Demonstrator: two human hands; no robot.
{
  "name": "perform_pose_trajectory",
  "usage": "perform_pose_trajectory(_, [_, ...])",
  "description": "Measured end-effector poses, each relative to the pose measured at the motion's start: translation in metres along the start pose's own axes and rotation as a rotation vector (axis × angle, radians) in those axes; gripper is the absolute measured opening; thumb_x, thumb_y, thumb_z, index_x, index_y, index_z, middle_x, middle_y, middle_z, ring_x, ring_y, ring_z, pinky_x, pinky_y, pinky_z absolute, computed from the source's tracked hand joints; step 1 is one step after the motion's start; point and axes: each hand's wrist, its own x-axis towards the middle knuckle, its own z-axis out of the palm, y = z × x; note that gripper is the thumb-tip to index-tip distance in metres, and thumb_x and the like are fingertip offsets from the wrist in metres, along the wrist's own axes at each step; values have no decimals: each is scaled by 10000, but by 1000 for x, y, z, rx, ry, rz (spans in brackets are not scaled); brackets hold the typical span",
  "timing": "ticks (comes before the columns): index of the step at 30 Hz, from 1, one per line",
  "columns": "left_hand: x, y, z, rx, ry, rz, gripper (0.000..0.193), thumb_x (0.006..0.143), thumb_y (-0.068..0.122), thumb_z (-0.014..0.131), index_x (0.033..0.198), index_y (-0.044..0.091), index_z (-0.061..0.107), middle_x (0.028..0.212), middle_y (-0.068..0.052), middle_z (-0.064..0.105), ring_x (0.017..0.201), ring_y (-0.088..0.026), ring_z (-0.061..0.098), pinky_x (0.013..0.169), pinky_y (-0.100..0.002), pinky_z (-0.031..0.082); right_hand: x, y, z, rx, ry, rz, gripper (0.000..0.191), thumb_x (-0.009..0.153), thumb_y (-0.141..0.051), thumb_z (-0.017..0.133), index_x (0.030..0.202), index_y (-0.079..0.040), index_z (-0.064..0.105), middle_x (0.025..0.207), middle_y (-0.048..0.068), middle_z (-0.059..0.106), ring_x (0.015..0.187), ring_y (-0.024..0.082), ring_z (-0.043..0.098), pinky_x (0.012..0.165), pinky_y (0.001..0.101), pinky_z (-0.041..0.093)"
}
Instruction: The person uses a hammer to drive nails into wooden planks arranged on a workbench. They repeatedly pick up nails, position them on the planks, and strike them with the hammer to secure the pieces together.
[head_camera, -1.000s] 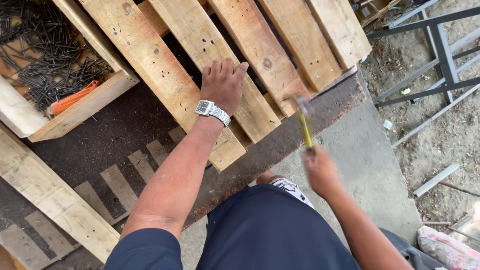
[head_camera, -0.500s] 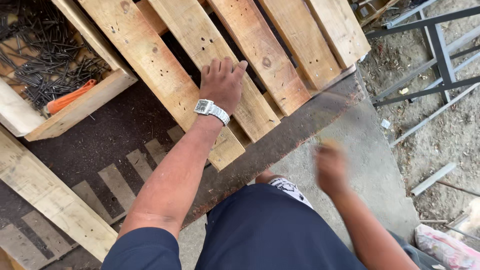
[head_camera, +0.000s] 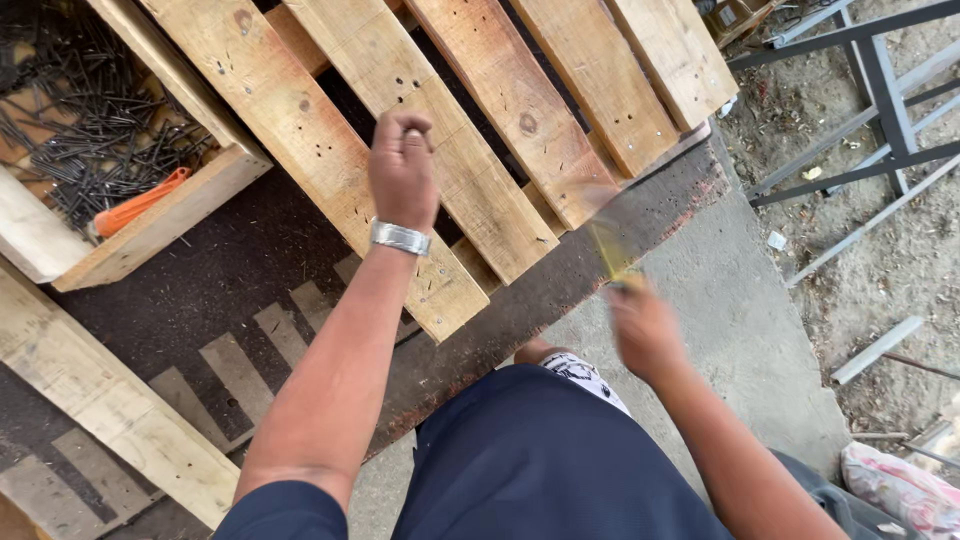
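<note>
Overhead, left hand (head_camera: 402, 170) fingers curled.

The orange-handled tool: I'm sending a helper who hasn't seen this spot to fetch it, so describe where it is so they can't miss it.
Start at the wooden pallet with the left hand over it, then look left to the wooden box full of dark nails. The orange-handled tool lies inside, along the box's near wall. It is the only bright orange thing among the black nails.

Unclear items, head view
My right hand (head_camera: 645, 330) and its yellow-handled tool (head_camera: 607, 250) are motion-blurred beside the pallet (head_camera: 520, 110); tool's head indistinct. Pallet's far boards cut off at top.
</note>
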Motion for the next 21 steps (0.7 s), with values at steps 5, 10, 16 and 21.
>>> perform_pose_trajectory(5, [-39, 37, -52, -642, -106, -452, 250, 1038, 74, 461, 1156, 112, 679, 776, 22, 557, 577, -36, 448, 469, -181, 376, 3, -6, -28, 517, -238, 656, 289, 1034, -367, 525, 1052, -85, 587, 703, 77, 548, 611, 189, 517, 556, 374, 437])
perform_pose_trajectory(10, [-86, 36, -81, -559, -119, -629, 243, 988, 50, 441, 1158, 40, 615, 869, -27, 635, 645, -77, 541, 498, -223, 448, -20, -13, -94, 1137, 407, 53, 282, 1060, -350, 528, 1104, -72, 546, 812, 22, 491, 695, 126, 459, 637, 280, 411])
perform_pose_trajectory(16, [-123, 35, -78, -602, -189, -667, 259, 1056, 89, 483, 1228, 14, 662, 834, -22, 599, 645, -73, 511, 521, -220, 438, 2, 25, 24, 305, -179, 497, 379, 1032, -381, 550, 996, -3, 553, 763, 241, 603, 711, 475, 556, 700, 528, 488])
perform_pose_trajectory(21, [-148, 48, -82, -521, -204, -665, 326, 1005, 85, 454, 1264, 73, 653, 813, 13, 603, 630, -55, 497, 518, -195, 415, 1, 73, 8, 235, -378, 476, 370, 1011, -408, 544, 1026, -40, 571, 798, 248, 644, 768, 457, 627, 713, 537, 485])
